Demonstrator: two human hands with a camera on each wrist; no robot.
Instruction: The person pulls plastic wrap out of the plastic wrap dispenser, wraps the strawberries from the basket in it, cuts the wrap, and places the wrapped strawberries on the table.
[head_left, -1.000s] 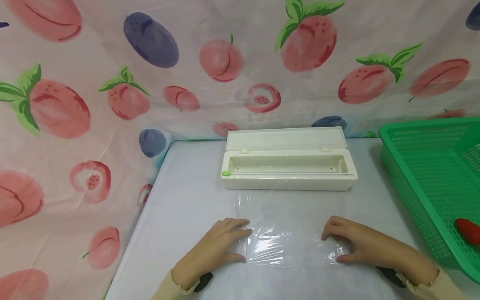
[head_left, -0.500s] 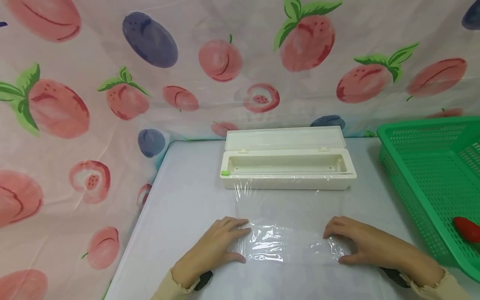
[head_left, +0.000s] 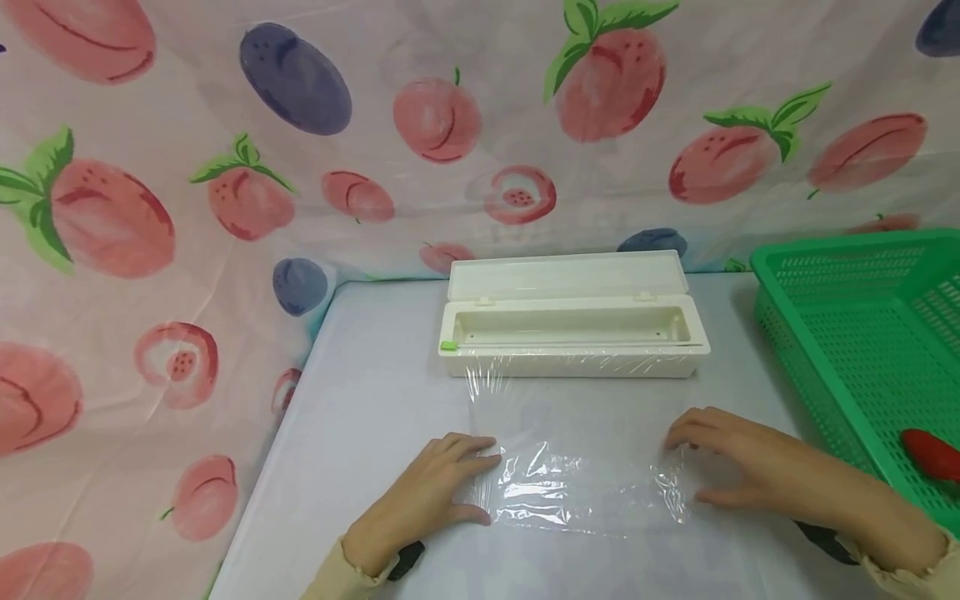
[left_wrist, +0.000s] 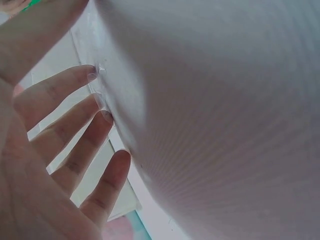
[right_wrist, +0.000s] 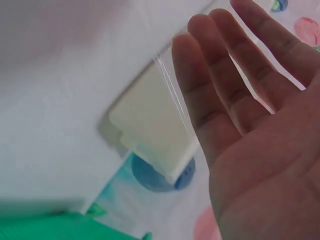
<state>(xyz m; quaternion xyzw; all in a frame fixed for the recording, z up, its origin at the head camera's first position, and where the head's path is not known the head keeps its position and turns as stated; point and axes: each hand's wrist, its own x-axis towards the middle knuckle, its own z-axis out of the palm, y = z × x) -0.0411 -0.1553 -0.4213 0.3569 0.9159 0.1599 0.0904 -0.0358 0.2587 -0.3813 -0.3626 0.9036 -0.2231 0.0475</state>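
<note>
A clear sheet of plastic wrap (head_left: 555,483) lies over the white tabletop, running back to a white wrap dispenser box (head_left: 573,364) with its lid raised. My left hand (head_left: 435,483) rests on the sheet's left edge, fingers spread and fairly straight; in the left wrist view the fingertips (left_wrist: 104,116) touch the surface. Just off the wrap's crumpled right corner is my right hand (head_left: 750,458), its fingers loosely extended with nothing gripped. The right wrist view shows that hand's palm and straight fingers (right_wrist: 220,75), with the box behind them.
At the right stands a green perforated basket (head_left: 817,400) with a red item (head_left: 930,454) inside. A green slider (head_left: 448,345) sits at the left of the box's front rim. A fruit-printed cloth (head_left: 360,100) hangs behind and along the left side of the table.
My right hand has let go of the wrap's right corner and moved right and slightly away. The left hand has stayed in place.
</note>
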